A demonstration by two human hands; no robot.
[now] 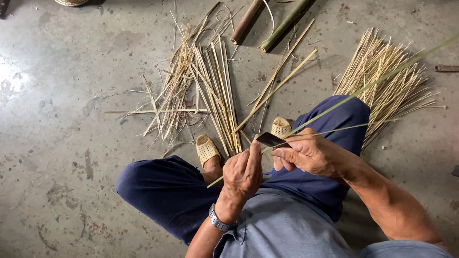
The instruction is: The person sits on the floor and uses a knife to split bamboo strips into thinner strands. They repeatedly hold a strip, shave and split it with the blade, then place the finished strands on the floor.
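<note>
I sit with knees apart over a concrete floor. My right hand (308, 153) grips a dark flat knife blade (268, 139) and pinches a long thin green bamboo strip (363, 88) against it. The strip runs from the upper right edge down past both hands to its lower end near my left knee. My left hand (244, 171), with a metal wristwatch (219, 221) on its wrist, closes on the same strip just below the blade, thumb up against the knife.
A loose pile of split bamboo strips (201, 86) lies in front of my woven sandals (207, 149). A neater bundle of thin strips (387, 81) lies at right. Two bamboo poles (267, 21) rest at the top. A metal tool (447, 68) lies at far right.
</note>
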